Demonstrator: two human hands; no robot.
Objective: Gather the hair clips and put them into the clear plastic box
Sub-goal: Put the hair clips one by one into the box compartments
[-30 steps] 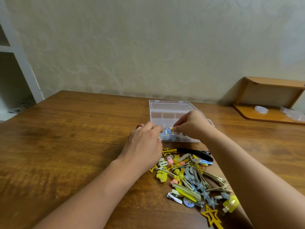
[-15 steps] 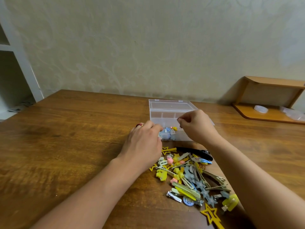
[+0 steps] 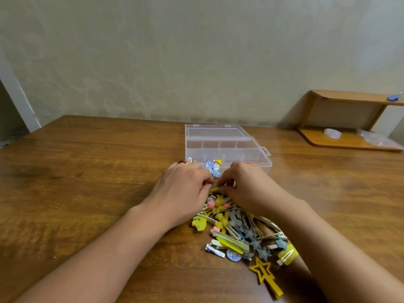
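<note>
plastic and metal hair clips [image 3: 238, 230] lie heaped before the clear plastic box [image 3: 227, 147]; our left hand [image 3: 185, 189] and right hand [image 3: 247, 186] pinch a yellow clip [image 3: 214, 189], light, stiff, best gripped mid-length

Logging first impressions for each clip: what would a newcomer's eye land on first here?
First, the bright heap of hair clips on the wooden table, with a yellow star clip at its near edge. Both hands meet at the heap's far end, the left hand and right hand pinching at small clips. Just beyond stands the open clear plastic box, a few clips inside.
</note>
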